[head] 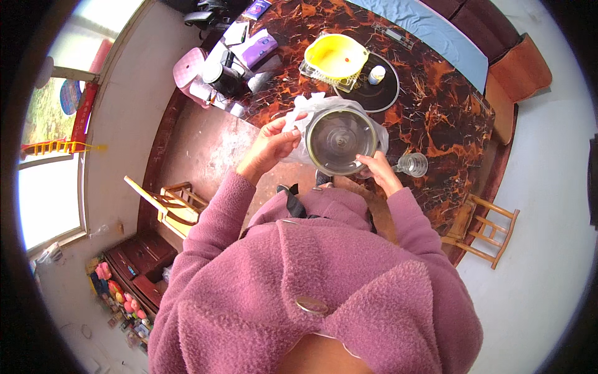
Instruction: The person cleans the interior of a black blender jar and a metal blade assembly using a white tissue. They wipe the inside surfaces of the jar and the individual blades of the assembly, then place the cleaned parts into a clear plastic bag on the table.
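In front of my body, over the table's near edge, I hold a round glass lid with a pale rim. It appears to be a pot lid, and a translucent plastic bag lies around and behind it. My left hand pinches the bag's gathered edge at the lid's left. My right hand grips the lid's lower right rim, thumb on top and the other fingers mostly hidden beneath. Just right of that hand, a clear glass mug is on the dark marble-patterned table.
Farther back are a yellow basin, a round black plate and a small white bottle. At left are a black mug and a purple tissue pack. Wooden chairs flank me.
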Tool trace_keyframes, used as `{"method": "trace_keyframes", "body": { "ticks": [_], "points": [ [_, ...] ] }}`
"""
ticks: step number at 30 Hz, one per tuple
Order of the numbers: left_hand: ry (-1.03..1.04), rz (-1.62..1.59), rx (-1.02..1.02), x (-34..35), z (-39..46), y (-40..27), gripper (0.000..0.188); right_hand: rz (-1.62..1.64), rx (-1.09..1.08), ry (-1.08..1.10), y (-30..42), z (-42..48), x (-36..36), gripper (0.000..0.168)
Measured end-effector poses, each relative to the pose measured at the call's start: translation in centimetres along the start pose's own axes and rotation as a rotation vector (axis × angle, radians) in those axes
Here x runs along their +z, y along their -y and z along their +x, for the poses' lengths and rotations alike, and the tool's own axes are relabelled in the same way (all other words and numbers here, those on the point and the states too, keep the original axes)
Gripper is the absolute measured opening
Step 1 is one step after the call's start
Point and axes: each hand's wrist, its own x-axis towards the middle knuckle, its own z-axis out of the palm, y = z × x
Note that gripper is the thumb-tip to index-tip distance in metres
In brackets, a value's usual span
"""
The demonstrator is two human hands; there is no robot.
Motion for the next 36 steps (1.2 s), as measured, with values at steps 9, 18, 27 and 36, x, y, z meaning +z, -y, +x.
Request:
{"method": "trace_keyframes", "body": {
  "ticks": [9, 18, 27, 36],
  "points": [
    [0.037, 0.222, -0.038, 4.4, -1.5, 1.7, 0.037, -1.136, -0.218, -0.462, 5.3, 1.7, 3.4, 0.038],
    [-0.057, 0.122, 0.006, 4.2, -2.2, 0.9, 0.041, -1.291, -0.021, -0.535, 9.0, 4.0, 1.3, 0.073],
    [-0.121, -0.02, 0.104, 3.6, -1.0, 0.0, 0.046, -1.46, -0.569, -0.517, 6.3, 3.7, 8.0, 0.059],
    [-0.23, -0.046, 0.111, 1.8, -1.7, 0.5, 0.039, -1.911, -0.755, -0.395, 3.6, 7.5, 12.5, 0.037]
  ]
}}
